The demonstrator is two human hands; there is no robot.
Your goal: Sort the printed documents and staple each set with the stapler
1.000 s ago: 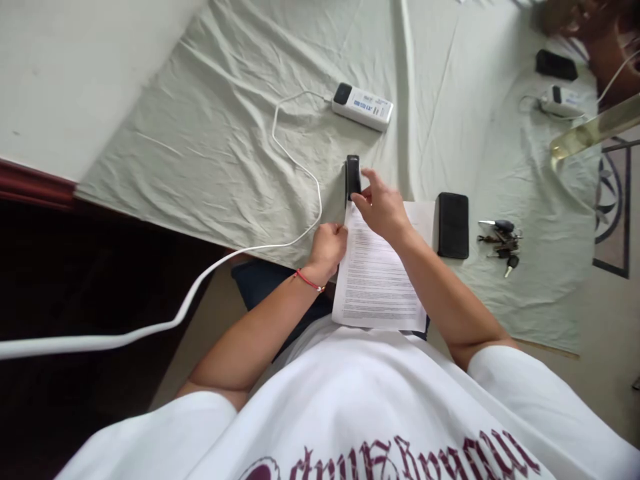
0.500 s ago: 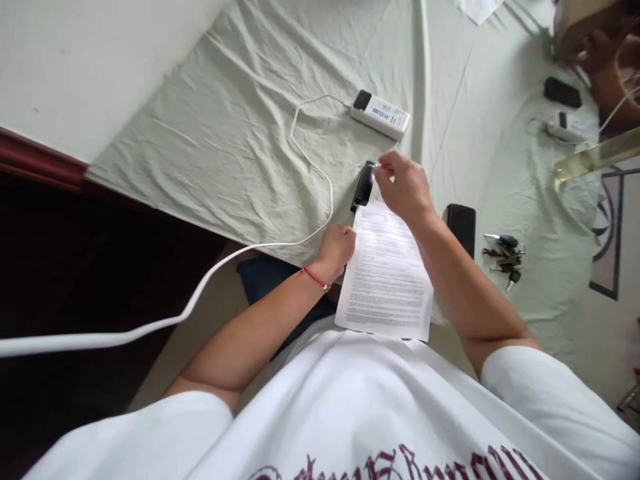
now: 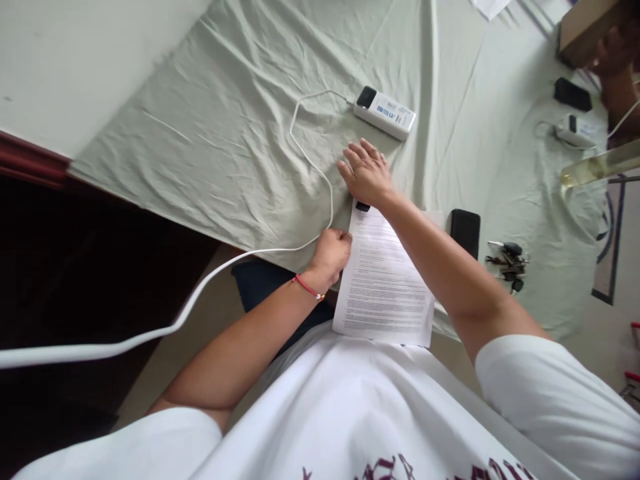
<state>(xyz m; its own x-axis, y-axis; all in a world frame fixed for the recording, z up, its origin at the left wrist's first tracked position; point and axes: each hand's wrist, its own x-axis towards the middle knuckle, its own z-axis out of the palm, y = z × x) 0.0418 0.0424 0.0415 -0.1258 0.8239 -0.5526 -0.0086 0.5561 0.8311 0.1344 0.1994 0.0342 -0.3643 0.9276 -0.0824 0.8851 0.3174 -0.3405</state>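
Observation:
Printed sheets of paper (image 3: 385, 293) reach from the table edge to my white shirt. At their left edge, my left hand (image 3: 332, 252) is closed on the paper, with a red bracelet at its wrist. My right hand (image 3: 367, 175) lies palm down with fingers spread over a black stapler (image 3: 363, 207) at the upper left corner of the sheets. Only the stapler's near end shows below the hand; the rest is covered.
Beyond my right hand is a white power bank (image 3: 384, 112) with a white cable (image 3: 215, 270) running left. Right of the paper lie a black phone (image 3: 465, 232) and keys (image 3: 509, 260). Another person's hand (image 3: 617, 57) is by a cardboard box (image 3: 590, 30) at upper right.
My right hand has moved left and gone from curled fingers beside the stapler to spread fingers over it. My left hand stays at the paper's edge. The view has shifted slightly.

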